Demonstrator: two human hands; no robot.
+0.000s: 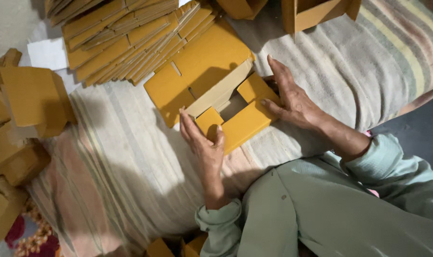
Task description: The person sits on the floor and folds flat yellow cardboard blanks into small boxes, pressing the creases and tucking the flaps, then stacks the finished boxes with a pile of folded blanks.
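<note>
A half-folded yellow carton (211, 90) is pressed from two sides. The left hand (203, 143) is laid flat against the carton's near-left corner, fingers straight and together, with a small flap (209, 122) caught between the fingers and the thumb. The right hand (290, 97) is spread open on the carton's right end, the fingers lying along the edge and the thumb set on a folded flap (255, 88); nothing is enclosed by it, the card is only pushed on. Between the two flaps a square gap (233, 105) is left, through which the carton's pale inside is seen.

The carton is resting on a striped blanket (359, 71). Just behind the carton, and partly under its far edge, a fanned stack of flat blanks (126, 38) is spread. To the left of the carton, well apart, finished boxes (33, 100) are piled. Beyond the carton to the upper right, an open box (316, 14) is standing. Near the carton on the person's side, pale green sleeves (321, 209) are seen.
</note>
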